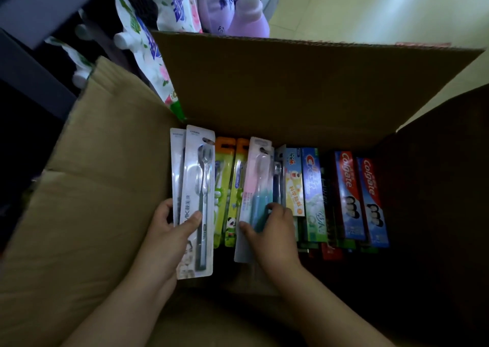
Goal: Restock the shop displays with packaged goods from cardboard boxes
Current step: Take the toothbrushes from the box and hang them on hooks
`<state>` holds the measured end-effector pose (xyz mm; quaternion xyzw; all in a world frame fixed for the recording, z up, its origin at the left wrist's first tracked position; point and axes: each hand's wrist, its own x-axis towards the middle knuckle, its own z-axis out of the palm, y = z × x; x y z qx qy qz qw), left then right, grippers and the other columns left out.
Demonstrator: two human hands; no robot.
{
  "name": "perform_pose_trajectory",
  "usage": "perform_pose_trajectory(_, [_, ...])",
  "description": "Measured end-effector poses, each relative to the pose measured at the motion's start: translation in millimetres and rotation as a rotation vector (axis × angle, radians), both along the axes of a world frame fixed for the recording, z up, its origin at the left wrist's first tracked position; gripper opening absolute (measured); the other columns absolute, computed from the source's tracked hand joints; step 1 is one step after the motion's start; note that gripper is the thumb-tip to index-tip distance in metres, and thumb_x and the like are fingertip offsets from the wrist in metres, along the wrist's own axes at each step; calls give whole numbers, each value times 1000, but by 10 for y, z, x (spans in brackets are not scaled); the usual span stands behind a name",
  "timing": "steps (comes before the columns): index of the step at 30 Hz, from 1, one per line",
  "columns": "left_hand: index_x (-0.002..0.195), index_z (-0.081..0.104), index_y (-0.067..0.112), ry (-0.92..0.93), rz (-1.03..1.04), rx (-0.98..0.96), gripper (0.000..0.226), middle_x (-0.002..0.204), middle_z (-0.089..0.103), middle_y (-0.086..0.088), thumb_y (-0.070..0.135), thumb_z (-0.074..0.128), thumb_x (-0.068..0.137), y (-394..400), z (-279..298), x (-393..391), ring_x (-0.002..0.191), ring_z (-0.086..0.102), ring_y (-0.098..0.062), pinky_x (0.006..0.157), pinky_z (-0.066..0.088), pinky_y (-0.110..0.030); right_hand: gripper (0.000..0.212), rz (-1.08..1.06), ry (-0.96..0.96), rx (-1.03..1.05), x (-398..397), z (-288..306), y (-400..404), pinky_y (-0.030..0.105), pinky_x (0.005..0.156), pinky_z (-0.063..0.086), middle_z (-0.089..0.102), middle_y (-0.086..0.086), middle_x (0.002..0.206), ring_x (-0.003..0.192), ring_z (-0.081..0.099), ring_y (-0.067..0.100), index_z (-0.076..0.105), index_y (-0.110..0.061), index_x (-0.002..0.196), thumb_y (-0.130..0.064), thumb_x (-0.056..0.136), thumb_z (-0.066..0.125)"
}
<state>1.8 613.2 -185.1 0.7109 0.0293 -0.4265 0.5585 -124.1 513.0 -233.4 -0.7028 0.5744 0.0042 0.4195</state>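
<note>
Cardboard, brown and open-flapped, the box (291,87) held goods standing on edge so each pulls out easily. Left hand (169,230) pinched a grey blister-packed toothbrush (198,203) at the left; right hand (272,230) had fingers curled round a pink-and-teal toothbrush pack (255,188) mid-row.

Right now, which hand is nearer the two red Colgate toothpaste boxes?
Right. The right hand grips a pink-and-teal toothbrush pack a few packages left of the red Colgate toothpaste boxes; the left hand holds a grey toothbrush pack farther left.
</note>
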Motion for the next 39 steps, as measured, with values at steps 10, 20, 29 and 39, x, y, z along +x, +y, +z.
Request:
perform_pose_trajectory(10, [99, 59, 26, -13, -63, -15, 23, 79, 75, 2, 7, 62, 87, 92, 141, 146, 72, 70, -18, 66, 53, -36, 48, -35, 50, -11, -13, -83, -58, 37, 90, 50, 52, 7, 117, 112, 52, 25, 45, -10, 121, -29, 84, 69])
perform_pose_trajectory(20, [108, 63, 16, 75, -70, -92, 27, 96, 75, -6, 2, 63, 85, -62, 53, -11, 81, 72, -20, 65, 57, -32, 26, -322, -502, 556, -212, 385, -213, 30, 75, 52, 70, -7, 91, 87, 64, 11, 57, -19, 114, -16, 89, 62])
perform_pose_trajectory(29, [114, 62, 9, 118, -21, -226, 36, 103, 73, -10, 5, 64, 79, -97, 3, -76, 92, 71, -27, 68, 59, -35, 44, -522, -862, 977, -69, 562, 4, 30, 54, 57, 71, 10, 91, 70, 71, 18, 62, -8, 111, -7, 67, 65])
perform_pose_trajectory(39, [102, 65, 11, 142, -34, -335, 32, 97, 75, -7, 5, 63, 71, -154, 23, -153, 86, 72, -20, 65, 58, -28, 36, -535, -873, 976, -89, 540, 57, 33, 61, 59, 72, 14, 102, 81, 72, 22, 65, -5, 111, -14, 76, 63])
